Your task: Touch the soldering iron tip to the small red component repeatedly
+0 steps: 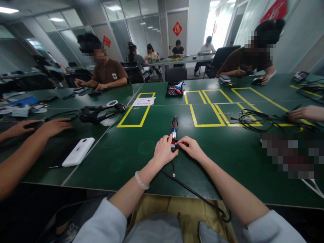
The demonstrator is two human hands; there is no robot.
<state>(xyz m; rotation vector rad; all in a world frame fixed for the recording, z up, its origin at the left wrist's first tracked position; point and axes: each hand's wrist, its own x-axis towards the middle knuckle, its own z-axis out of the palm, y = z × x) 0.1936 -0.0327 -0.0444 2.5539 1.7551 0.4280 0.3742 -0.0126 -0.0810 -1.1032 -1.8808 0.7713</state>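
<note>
A slim power tool with a dark front, a blue and silver middle and a pointed tip lies on the green table, tip facing away from me. My left hand is wrapped round its rear part from the left. My right hand pinches at the tool's right side, near a small red part; what its fingertips hold is too small to make out. From the rear a black cable runs over the table's front edge, and a short wire ends in a ring terminal.
A white device lies at left, near a person's arms. Further off are a black tray, a paper, yellow tape frames and coiled cables. Other people sit across the table and at both sides.
</note>
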